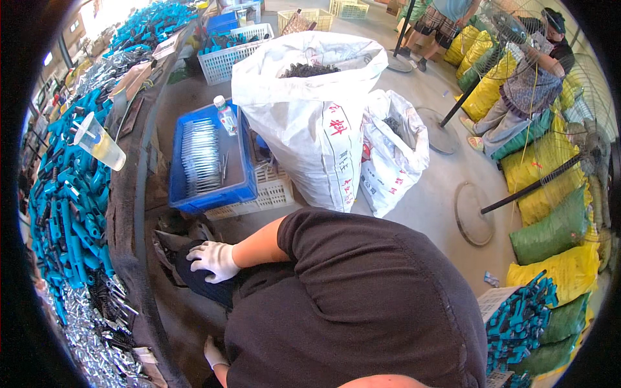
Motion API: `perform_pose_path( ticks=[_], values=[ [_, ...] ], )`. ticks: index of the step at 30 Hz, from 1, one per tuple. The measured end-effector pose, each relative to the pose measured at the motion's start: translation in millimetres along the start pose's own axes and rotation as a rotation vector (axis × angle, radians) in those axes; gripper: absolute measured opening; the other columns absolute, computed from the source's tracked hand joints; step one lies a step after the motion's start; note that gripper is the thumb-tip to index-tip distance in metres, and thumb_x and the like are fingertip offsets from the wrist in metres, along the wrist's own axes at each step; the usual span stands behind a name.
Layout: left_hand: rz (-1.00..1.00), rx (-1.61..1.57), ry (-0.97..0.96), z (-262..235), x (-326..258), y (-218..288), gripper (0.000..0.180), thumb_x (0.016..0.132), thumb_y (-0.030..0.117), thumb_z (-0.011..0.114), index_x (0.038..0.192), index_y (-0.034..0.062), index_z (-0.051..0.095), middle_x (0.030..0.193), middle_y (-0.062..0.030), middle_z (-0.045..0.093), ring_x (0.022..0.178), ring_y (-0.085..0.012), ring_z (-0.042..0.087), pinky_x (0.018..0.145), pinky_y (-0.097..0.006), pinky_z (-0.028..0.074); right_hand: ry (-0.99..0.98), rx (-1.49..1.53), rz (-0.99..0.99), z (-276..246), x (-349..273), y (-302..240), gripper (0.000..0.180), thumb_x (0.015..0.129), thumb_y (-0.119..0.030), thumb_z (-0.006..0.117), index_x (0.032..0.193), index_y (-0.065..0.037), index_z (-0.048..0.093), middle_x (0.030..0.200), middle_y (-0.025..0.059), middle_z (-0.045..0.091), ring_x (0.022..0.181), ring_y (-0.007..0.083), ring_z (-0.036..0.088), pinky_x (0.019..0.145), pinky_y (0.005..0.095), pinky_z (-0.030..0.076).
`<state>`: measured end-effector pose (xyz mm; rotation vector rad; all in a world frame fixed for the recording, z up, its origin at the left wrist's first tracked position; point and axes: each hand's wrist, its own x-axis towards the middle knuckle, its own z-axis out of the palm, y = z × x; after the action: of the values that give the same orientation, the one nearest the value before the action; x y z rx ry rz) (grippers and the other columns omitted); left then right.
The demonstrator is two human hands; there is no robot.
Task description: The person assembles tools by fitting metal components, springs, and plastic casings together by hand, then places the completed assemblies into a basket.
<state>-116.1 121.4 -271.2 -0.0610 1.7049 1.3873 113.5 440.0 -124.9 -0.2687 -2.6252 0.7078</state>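
My right hand (pixel 217 260), in a white glove, rests with fingers spread on the dark cloth over my knee (pixel 204 275). It holds nothing. Lower down, my left hand (pixel 212 354) shows only in part beside my black shirt, low by the bench edge; its fingers are too hidden to read. Ahead of both hands runs a bench heaped with teal and black tool handles (pixel 71 213) and shiny metal parts (pixel 97 330). Past my right hand, a blue crate (pixel 242 191) holds a row of thin metal rods (pixel 199 155) and a clear bottle (pixel 226 116).
A clear plastic cup (pixel 100 143) tilts on the bench pile. Large white woven sacks (pixel 323 129) stand beside the blue crate, which rests on a pale basket (pixel 272 191). Fan stands (pixel 530 184), yellow and green sacks (pixel 550 220) and other people (pixel 527 90) are at right.
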Motion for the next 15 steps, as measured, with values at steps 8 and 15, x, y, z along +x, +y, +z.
perform_pose_path(
  ticks=[8, 15],
  values=[
    [-0.031, 0.239, 0.027, 13, -18, 21, 0.034, 0.094, 0.030, 0.049, 0.107, 0.0000, 0.061, 0.094, -0.0133, 0.063, 0.082, -0.0280, 0.059, 0.073, -0.040, 0.048, 0.026, -0.043, -0.002, 6, -3, 8, 0.050, 0.077, -0.038, 0.068, 0.119, -0.013, 0.059, 0.136, 0.0145, 0.046, 0.128, 0.0312, 0.043, 0.101, 0.0456, 0.037],
    [0.025, 0.246, 0.015, 26, -47, 30, 0.031, 0.094, 0.029, 0.048, 0.102, 0.0016, 0.059, 0.086, -0.0122, 0.061, 0.077, -0.0272, 0.057, 0.070, -0.041, 0.047, 0.046, -0.019, -0.017, 2, -2, -4, 0.047, 0.074, -0.032, 0.072, 0.114, -0.011, 0.060, 0.134, 0.0164, 0.047, 0.126, 0.0335, 0.044, 0.101, 0.0455, 0.039]
  ],
)
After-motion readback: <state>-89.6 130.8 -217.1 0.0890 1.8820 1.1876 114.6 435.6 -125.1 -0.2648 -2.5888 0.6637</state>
